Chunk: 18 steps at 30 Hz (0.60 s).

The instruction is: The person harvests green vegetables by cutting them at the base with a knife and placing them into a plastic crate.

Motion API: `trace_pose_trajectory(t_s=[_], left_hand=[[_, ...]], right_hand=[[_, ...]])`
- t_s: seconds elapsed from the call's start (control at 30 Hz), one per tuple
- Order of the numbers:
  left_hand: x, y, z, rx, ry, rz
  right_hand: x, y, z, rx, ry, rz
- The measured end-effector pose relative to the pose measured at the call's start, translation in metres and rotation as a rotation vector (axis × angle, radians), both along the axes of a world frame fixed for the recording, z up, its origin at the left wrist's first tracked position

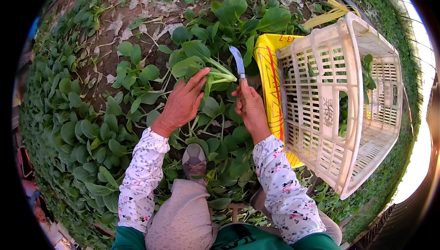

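Observation:
My left hand (183, 100) holds a leafy green plant (220, 72) that looks like bok choy, its pale cut-looking base pointing right. In my right hand (252, 107) is a small knife with a curved blade (238, 59) and a short metal collar. The blade points away from me, just right of the plant's base and apart from it. Fingers cover most of the knife's handle. Uncut-looking greens (237, 16) stand in the soil just beyond both hands.
A white plastic crate (330, 112) bearing writing stands at the right on a yellow printed sack (270, 88), with some greens inside. Dense rows of greens (86, 140) grow at the left. Dried leaves (165, 5) litter the soil ahead. My shoe (194, 160) is between the plants.

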<state>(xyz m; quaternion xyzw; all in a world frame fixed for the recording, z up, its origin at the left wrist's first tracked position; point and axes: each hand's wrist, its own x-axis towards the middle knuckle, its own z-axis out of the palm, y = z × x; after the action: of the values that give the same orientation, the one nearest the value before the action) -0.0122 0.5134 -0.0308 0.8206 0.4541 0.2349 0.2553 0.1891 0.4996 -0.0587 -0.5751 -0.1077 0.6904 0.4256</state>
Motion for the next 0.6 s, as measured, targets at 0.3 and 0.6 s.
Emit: trace_pose_trajectory(t_s=[0.3,0.6], left_hand=[[0.006,-0.005,0.029,-0.212,-0.082,0.12],[0.072,0.077,-0.044,0.013,0.544,-0.213]], right_hand=[[-0.011,-0.008,-0.025,-0.01,0.062,-0.121],[-0.001,0.009,-0.035,0.008,-0.299,0.018]])
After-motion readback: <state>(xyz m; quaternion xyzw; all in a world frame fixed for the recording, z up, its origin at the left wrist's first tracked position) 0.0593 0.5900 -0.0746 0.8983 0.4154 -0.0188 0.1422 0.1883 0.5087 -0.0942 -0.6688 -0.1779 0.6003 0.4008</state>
